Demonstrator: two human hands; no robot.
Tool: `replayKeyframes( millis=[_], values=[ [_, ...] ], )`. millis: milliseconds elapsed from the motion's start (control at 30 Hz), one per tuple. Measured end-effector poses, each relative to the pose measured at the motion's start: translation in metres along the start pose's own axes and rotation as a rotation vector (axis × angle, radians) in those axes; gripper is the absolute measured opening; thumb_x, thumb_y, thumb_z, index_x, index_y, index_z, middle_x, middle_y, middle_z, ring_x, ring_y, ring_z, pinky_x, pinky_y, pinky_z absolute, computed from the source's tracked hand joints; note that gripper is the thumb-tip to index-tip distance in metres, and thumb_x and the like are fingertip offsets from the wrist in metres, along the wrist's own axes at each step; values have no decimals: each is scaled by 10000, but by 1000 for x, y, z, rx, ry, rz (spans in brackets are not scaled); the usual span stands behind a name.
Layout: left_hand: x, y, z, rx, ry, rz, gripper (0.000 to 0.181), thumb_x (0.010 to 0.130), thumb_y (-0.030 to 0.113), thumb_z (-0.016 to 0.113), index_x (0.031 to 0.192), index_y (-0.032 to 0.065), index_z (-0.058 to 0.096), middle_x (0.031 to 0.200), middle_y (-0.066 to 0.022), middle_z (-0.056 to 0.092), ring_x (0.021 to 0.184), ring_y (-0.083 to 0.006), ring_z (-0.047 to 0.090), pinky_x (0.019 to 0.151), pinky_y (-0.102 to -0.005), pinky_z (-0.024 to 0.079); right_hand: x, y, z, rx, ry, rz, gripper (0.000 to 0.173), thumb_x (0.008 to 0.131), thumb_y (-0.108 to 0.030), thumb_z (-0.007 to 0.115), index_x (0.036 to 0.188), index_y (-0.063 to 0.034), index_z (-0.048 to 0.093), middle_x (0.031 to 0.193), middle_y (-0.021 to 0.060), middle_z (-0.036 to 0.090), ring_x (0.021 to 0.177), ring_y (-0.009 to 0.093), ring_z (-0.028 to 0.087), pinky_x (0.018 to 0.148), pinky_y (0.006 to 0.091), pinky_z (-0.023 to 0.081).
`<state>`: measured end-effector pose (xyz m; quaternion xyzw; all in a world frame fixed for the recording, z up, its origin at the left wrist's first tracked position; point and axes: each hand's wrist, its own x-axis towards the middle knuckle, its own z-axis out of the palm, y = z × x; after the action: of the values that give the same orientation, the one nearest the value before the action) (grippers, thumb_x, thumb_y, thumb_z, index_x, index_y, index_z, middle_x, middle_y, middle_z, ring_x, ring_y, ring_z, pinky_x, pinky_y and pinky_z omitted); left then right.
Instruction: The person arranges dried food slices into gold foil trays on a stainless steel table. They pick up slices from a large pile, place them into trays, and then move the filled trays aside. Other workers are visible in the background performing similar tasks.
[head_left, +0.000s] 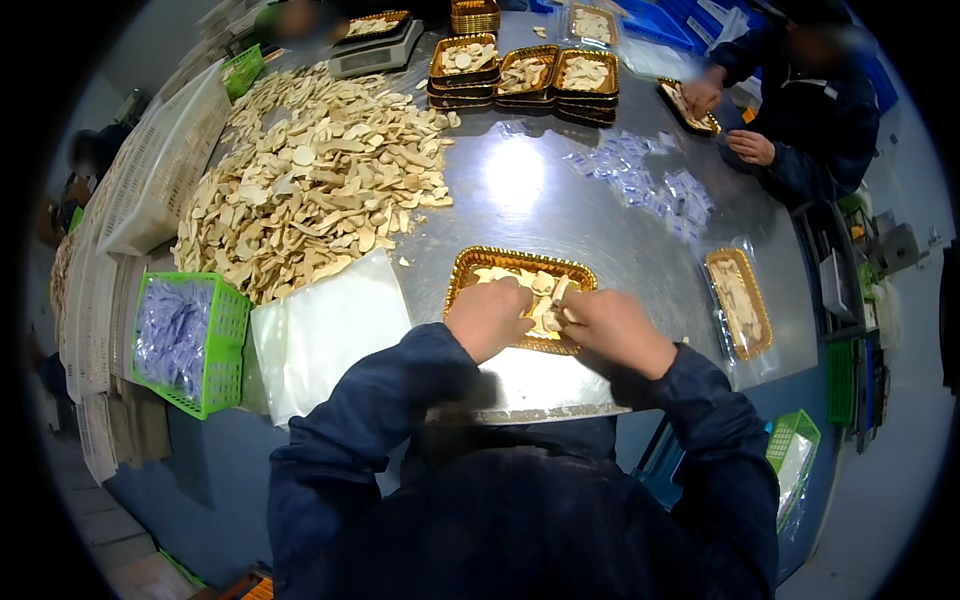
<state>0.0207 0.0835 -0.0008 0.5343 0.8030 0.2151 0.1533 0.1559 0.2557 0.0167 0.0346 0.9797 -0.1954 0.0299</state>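
Observation:
A golden plastic tray (517, 256) with a crimped rim lies before me near the table's front edge. Pale dried slices (541, 282), possibly mushroom, partly fill it. My left hand (493, 311) reaches over its left side with curled fingers; what they may grip is hidden. From the right, my right hand (616, 324) pinches a pale slice (559, 289) that stands tilted above the others. Both hands hide parts of the tray's front and sides. Left of the tray, a large heap of the same slices (315, 180) spreads across the metal table (480, 202).
Clear plastic bags (330, 330) and a green basket of sachets (225, 345) lie left. Small packets (637, 176) are scattered beyond; a bagged tray (739, 304) lies right. Stacked filled trays (525, 75) and a scale (375, 56) stand behind. Another person's hands (727, 112) work at a tray.

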Motion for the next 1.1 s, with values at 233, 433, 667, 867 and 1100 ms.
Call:
replayKeyframes(
  millis=[233, 433, 667, 867, 1100],
  values=[
    [6, -1, 9, -56, -61, -28, 120, 799, 198, 666, 788, 79, 660, 820, -123, 660, 822, -330, 649, 725, -436, 507, -15, -5, 7, -137, 63, -121, 59, 809, -127, 626, 809, -68, 623, 698, 124, 650, 648, 317, 660, 568, 422, 513],
    [8, -3, -1, -107, -161, -48, 120, 798, 197, 656, 811, 82, 686, 824, -138, 683, 828, -334, 656, 736, -426, 510, -14, 2, -9, -134, 157, -93, 57, 803, -125, 637, 824, -72, 631, 715, 103, 654, 653, 304, 660, 572, 417, 515],
    [9, 4, 6, -82, -215, -34, 131, 801, 211, 656, 822, 83, 675, 831, -143, 674, 836, -336, 647, 733, -438, 501, -3, 7, 9, -176, 104, -151, 50, 805, -122, 626, 803, -74, 637, 724, 109, 651, 667, 305, 662, 582, 423, 518],
    [-7, 1, -1, -86, -213, -42, 137, 808, 217, 646, 828, 83, 665, 844, -142, 663, 846, -337, 641, 732, -444, 497, -5, -1, 0, -128, 40, -106, 66, 804, -139, 632, 811, -74, 638, 748, 104, 654, 681, 309, 664, 596, 425, 524],
    [-21, -9, -3, -108, -123, -49, 150, 812, 209, 631, 858, 78, 687, 843, -145, 673, 843, -350, 649, 742, -452, 502, 5, -10, 15, -22, 102, -272, 85, 796, -151, 636, 811, -68, 648, 730, 103, 640, 668, 295, 661, 590, 399, 524]
  ],
)
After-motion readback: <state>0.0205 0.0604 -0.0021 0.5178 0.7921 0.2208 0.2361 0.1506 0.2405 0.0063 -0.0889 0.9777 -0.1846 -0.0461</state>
